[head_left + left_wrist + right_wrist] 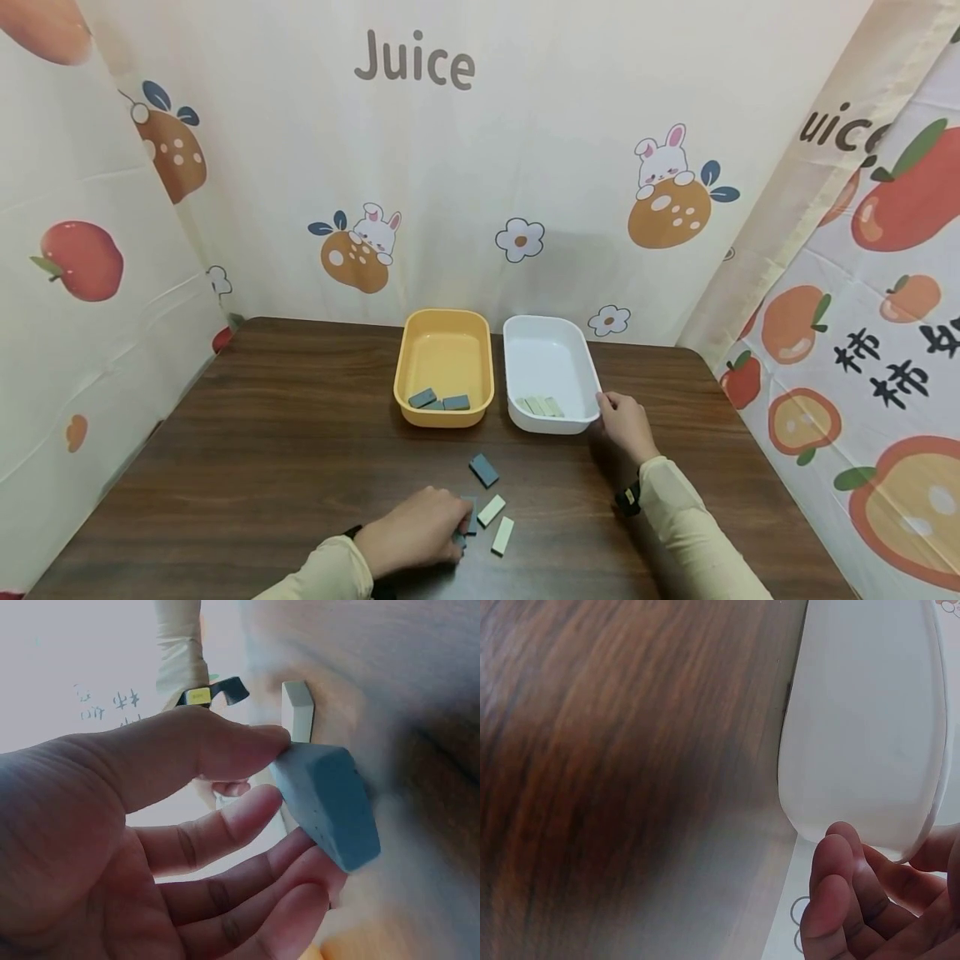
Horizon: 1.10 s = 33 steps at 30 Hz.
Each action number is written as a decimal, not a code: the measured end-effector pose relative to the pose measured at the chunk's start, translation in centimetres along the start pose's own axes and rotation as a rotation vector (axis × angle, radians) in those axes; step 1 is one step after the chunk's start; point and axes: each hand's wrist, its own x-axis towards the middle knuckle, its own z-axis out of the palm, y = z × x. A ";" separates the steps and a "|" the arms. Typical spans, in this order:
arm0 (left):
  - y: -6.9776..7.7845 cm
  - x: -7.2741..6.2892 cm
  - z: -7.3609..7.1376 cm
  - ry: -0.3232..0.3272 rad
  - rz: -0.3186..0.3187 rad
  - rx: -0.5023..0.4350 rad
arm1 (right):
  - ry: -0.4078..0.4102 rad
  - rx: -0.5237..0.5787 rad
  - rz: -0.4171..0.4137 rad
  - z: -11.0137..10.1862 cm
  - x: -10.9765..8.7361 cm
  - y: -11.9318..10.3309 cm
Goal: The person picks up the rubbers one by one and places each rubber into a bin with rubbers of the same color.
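- Blue-grey block (341, 810), right of centre in the left wrist frame, pinched by the left hand (418, 527), low in the middle of the head frame
- Left thumb and forefinger drawn close together, nothing but that block between them; remaining fingers loosely bent behind
- Just right of the left hand in the head frame, a second blue-grey block (472, 518), partly covered; contact with the fingers impossible to tell
- Slightly higher, a third blue-grey block (483, 470), lying aslant
- Beside these, to the right, two pale green blocks (502, 536), apart from each other
- Right hand (626, 427), right of centre in the head frame, gripping the lower right corner of the white tray (551, 354): thumb at the rim, fingers bent against the outer wall
- At the lower left inside the white tray, a row of pale green tiles (542, 407)
- Just left, the yellow tray (446, 350), three dark blue-grey pieces (456, 402) at its lower end
- Under everything, dark wooden table (285, 450); behind, fruit-printed cloth (480, 150)
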 end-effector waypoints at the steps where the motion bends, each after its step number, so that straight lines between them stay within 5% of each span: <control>1: 0.0 0.0 -0.1 0.005 -0.003 -0.006 | 0.000 0.001 -0.001 0.0 0.0 0.0; 13: -1.2 0.1 -1.7 0.076 -0.016 -0.087 | -0.005 -0.002 0.005 0.2 0.2 0.2; 33: -2.7 0.4 -3.8 0.376 0.019 -0.129 | 0.016 -0.008 -0.004 0.3 0.3 0.3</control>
